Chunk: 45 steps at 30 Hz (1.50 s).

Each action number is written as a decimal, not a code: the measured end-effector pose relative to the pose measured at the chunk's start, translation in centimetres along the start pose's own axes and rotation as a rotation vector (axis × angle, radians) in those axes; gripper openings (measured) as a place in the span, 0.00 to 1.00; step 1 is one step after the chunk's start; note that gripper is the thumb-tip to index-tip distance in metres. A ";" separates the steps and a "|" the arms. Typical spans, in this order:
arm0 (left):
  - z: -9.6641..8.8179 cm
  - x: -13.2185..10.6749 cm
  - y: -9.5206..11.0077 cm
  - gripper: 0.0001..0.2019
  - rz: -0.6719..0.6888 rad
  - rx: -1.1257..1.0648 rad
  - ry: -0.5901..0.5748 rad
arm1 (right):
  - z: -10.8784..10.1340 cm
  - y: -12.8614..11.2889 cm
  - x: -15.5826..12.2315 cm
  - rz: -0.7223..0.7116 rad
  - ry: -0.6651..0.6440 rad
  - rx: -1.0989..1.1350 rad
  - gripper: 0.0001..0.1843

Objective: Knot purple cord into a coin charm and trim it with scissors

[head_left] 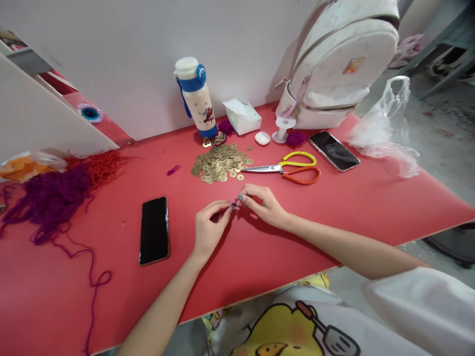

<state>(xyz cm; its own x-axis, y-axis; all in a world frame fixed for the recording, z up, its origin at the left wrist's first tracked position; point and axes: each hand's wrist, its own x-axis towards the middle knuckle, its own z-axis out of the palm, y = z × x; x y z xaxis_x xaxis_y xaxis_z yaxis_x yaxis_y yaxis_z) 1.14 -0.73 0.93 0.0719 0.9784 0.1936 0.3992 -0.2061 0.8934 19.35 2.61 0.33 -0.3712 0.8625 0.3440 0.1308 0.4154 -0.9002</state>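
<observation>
Working low over the red desk (pixel 118 296), we have a small piece of purple thread (pixel 235 203) between our two hands, on the near side of the coin pile (pixel 218 162). Our left hand (pixel 210 226) has its grip closed on the thread, thumb against forefinger; our right hand (pixel 267 207) seems to pinch the same piece at its other end, fingertips almost meeting those of the left. We judge the step in hand to be fine fingertip work on the thread; its exact form is too small to make out. Yellow-and-orange scissors (pixel 273 168) lie just beyond our right hand, tips at the coins' edge. A dark phone (pixel 154 231) lies to the left of our left hand, and a heap of purple yarn (pixel 57 202) sits well apart. To our mind, the next move calls for a steady left pinch and light, exact right fingertips.
</observation>
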 end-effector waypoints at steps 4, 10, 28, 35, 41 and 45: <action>0.0 -0.1 0.0 0.05 -0.009 -0.032 0.026 | -0.8 0.6 0.4 -0.088 0.033 -0.122 0.20; -0.2 -0.1 0.0 0.05 -0.005 -0.033 0.023 | -0.7 1.2 0.8 -0.146 -0.024 -0.114 0.08; -0.5 0.4 -0.1 0.05 0.014 -0.071 -0.020 | -0.6 1.3 0.9 0.007 -0.062 0.063 0.09; -0.5 0.5 0.2 0.05 0.008 -0.087 -0.032 | -0.4 0.7 0.9 0.189 -0.111 0.275 0.09; -0.5 0.3 0.0 0.05 -0.037 -0.084 -0.020 | -0.1 1.1 1.0 0.202 0.004 0.255 0.08; -0.5 0.2 -0.2 0.05 -0.056 -0.089 -0.009 | -0.1 1.2 1.0 0.207 0.051 0.239 0.07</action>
<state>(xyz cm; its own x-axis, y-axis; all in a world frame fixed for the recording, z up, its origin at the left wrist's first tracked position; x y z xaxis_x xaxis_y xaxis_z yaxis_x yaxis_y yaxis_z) 0.68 -0.47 1.02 0.0598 0.9884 0.1395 0.3202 -0.1513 0.9352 19.25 4.02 -0.40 -0.3121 0.9374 0.1546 -0.0229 0.1553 -0.9876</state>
